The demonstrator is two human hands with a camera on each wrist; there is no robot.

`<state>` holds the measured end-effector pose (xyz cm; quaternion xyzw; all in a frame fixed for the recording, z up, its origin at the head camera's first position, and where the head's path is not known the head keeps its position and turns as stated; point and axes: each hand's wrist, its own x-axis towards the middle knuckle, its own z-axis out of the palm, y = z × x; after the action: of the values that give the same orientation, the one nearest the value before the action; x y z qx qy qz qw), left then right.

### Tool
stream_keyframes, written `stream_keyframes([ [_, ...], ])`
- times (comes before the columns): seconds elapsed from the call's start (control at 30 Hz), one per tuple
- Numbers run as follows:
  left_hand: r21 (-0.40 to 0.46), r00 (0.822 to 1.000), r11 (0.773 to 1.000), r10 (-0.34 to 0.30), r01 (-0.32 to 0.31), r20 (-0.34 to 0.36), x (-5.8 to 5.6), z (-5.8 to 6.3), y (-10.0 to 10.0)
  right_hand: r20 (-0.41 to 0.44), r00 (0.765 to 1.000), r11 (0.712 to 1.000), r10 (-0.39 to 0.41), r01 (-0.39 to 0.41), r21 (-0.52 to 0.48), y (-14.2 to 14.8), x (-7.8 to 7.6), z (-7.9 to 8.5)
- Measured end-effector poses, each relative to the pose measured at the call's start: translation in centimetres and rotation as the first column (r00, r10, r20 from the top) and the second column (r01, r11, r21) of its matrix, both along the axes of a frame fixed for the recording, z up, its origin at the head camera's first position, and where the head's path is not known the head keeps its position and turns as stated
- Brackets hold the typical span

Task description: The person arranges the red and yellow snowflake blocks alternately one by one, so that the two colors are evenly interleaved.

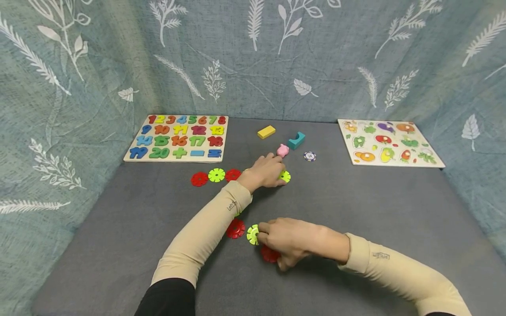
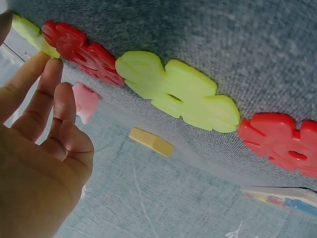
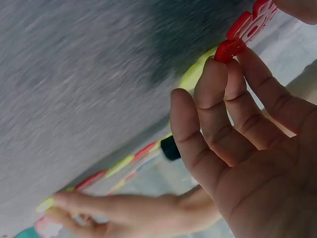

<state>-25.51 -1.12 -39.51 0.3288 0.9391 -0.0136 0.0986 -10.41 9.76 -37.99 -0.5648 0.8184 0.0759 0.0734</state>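
L hand [image 1: 266,170] reaches fwd, R hand [image 1: 289,237] pinches

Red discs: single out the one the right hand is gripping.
The red disc nearest the person: the right hand pinches it; the other red discs lie outside that hand's grip.

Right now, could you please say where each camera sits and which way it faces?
Head: on the person's head, facing forward and down; both forearms, left grip and right grip show.
Left wrist: on that wrist, facing the row of flower-shaped discs; the left grip shows at left.
Right wrist: on that wrist, facing the right grip and its red disc; the left grip shows beyond.
Head and left-wrist views share the yellow block and pink toy.
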Motion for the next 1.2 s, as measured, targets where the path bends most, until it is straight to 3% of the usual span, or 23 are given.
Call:
stream_keyframes([
  [0.33,-0.013,1.000,1.000,0.000,0.000,-0.005,0.0,0.0,0.0,0.113,0.976,0.980,-0.185,0.191,-0.047,3.1,-3.2,0.3],
  [0.43,-0.017,1.000,1.000,-0.001,0.001,-0.005,0.0,0.0,0.0,0.168,0.952,0.964,-0.255,0.264,-0.036,3.9,-4.4,0.3],
  [0.67,-0.028,1.000,1.000,-0.004,0.004,-0.003,0.1,0.1,0.0,0.261,0.873,0.901,-0.413,0.433,-0.022,5.9,-7.6,-0.1],
  [0.83,-0.043,1.000,0.999,-0.003,0.002,-0.006,0.0,0.1,0.1,0.302,0.841,0.876,-0.448,0.481,-0.040,7.0,-9.4,-0.2],
  [1.2,-0.040,0.999,0.999,-0.013,0.012,-0.032,0.2,0.0,0.1,0.248,0.830,0.851,-0.500,0.524,-0.038,7.1,-12.4,-0.1],
])
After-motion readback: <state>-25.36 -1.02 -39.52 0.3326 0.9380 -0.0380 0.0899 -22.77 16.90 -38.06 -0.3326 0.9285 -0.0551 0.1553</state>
